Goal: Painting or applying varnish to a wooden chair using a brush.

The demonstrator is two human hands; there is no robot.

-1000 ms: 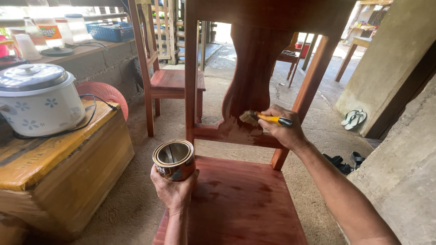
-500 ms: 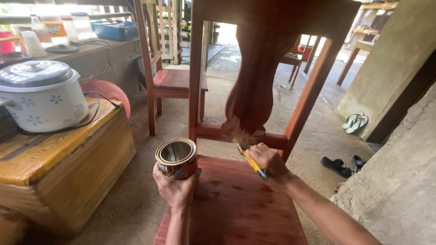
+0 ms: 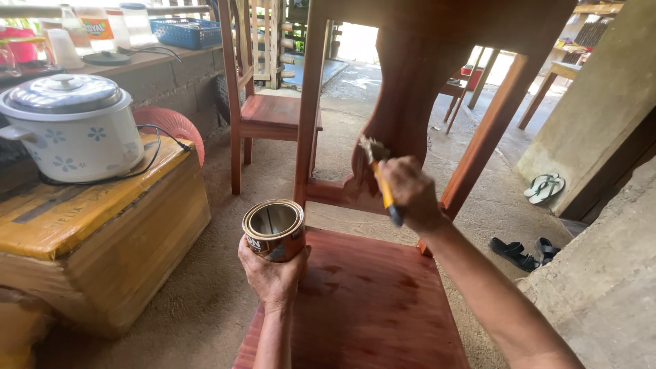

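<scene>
tin [image 3: 274, 229] left of brush [image 3: 379, 174]; cooker [image 3: 72, 126] on box [image 3: 102, 232].

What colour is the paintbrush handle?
Yellow with a dark tip: the paintbrush handle shows best in the head view, gripped by the right hand.

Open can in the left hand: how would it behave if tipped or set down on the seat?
The can is lidless and held from below by the left hand, so tilting would probably spill whatever is inside. It looks like rigid metal, unlikely to deform. Round-sided, it would probably roll if laid over on the chair seat.
</scene>
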